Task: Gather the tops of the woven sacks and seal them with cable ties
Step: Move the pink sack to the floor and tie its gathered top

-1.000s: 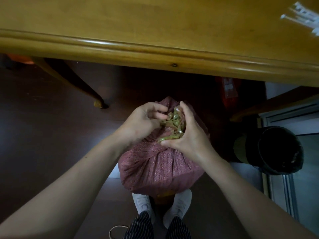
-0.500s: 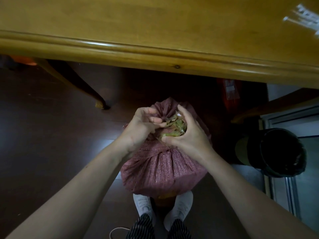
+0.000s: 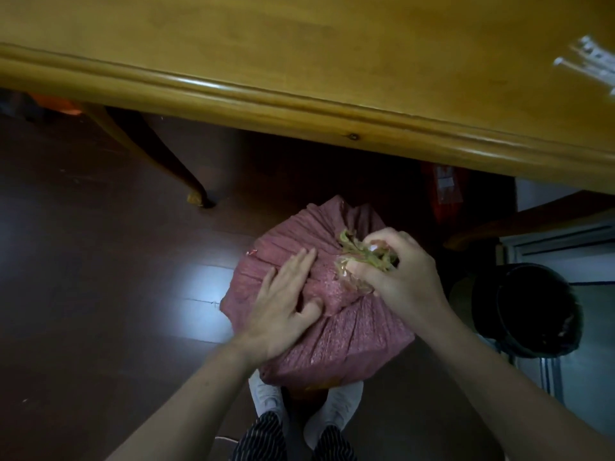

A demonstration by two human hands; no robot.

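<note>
A full pink woven sack [image 3: 346,337] stands on the dark floor in front of my feet, its top drawn into pleats. My right hand [image 3: 396,274] grips the gathered greenish neck of the sack [image 3: 352,244], with a bit of clear plastic showing at my fingertips. My left hand [image 3: 286,301] lies flat on the sack's upper left side, fingers straight and pressing on the fabric. White cable ties [image 3: 589,61] lie on the wooden table at the far right.
The wooden table's edge [image 3: 299,104] runs across above the sack, with a curved table leg [image 3: 159,158] to the left. A black bin [image 3: 525,311] stands close on the right, and a red packet [image 3: 446,191] lies under the table. My white shoes [image 3: 342,407] sit under the sack.
My left hand has let go of the gathered neck and dropped flat onto the sack's side. My right hand has kept its grip and pulled the neck to the right.
</note>
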